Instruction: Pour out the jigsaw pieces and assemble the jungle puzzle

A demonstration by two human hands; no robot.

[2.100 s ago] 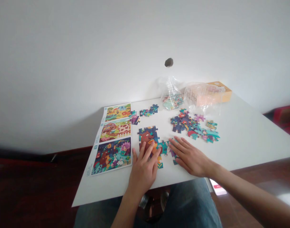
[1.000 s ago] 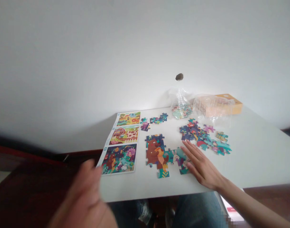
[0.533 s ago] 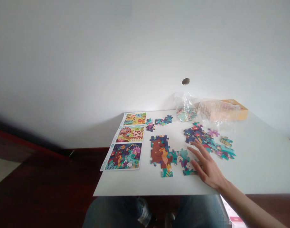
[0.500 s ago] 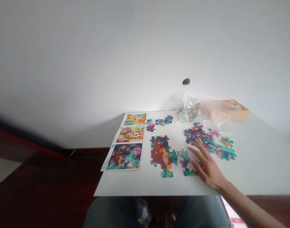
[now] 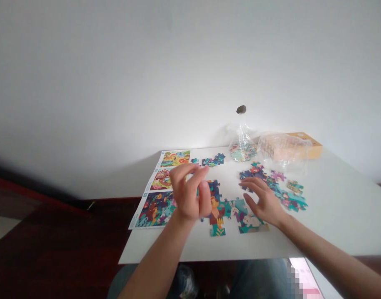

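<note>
The left hand (image 5: 188,193) is raised above the middle of the white desk (image 5: 340,207), over the inner edge of a long printed paper sheet (image 5: 156,209) showing three colourful puzzle pictures. Its fingers (image 5: 193,174) are curled and drawn close together, but motion blur hides whether they pinch anything, so I cannot tell. The hand partly covers the sheet and the top of a joined cardboard jigsaw section (image 5: 217,211), which lies flat on the desk just to the right of the sheet, with brown, dark blue and teal printing.

The right hand (image 5: 265,203) is low over the desk, its fingers (image 5: 252,185) spread apart and arched. It sits just beside a teal jigsaw section printed with white rabbits (image 5: 244,220), and its fingertips reach toward a loose heap of multicoloured jigsaw pieces (image 5: 259,176). More joined pieces (image 5: 290,199) lie to the right of that heap, and a small cluster of jigsaw pieces (image 5: 212,160) lies beyond the left hand.

At the far edge of the desk are a knotted clear plastic bag holding teal-toned pieces (image 5: 242,149) and a crumpled clear plastic bag (image 5: 280,149) lying against an orange cardboard box (image 5: 311,141). Below the desk's near edge are the person's blue jeans (image 5: 259,280).
</note>
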